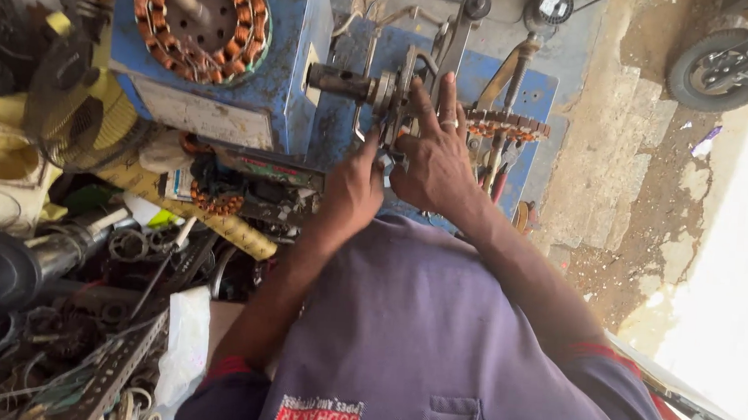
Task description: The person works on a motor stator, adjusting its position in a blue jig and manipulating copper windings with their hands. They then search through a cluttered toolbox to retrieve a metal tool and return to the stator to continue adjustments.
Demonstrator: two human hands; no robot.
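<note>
A blue winding machine (522,93) carries a metal winding fixture (400,93) on a dark shaft (339,82). My left hand (354,187) reaches up from below and pinches a small part at the fixture's lower edge. My right hand (437,157), with a ring on one finger, lies against the fixture, fingers spread and pointing upward. Just right of that hand sits a copper-wound stator (507,123). A second, round copper-wound stator (201,15) sits on the blue box (287,72) at upper left.
Left of me lies a heap of metal parts, rings and wires (125,254), a perforated angle bar (113,367), a white bag (185,346) and a yellow fan (82,115). A scooter wheel (718,59) stands on the cracked concrete floor (623,166) at upper right.
</note>
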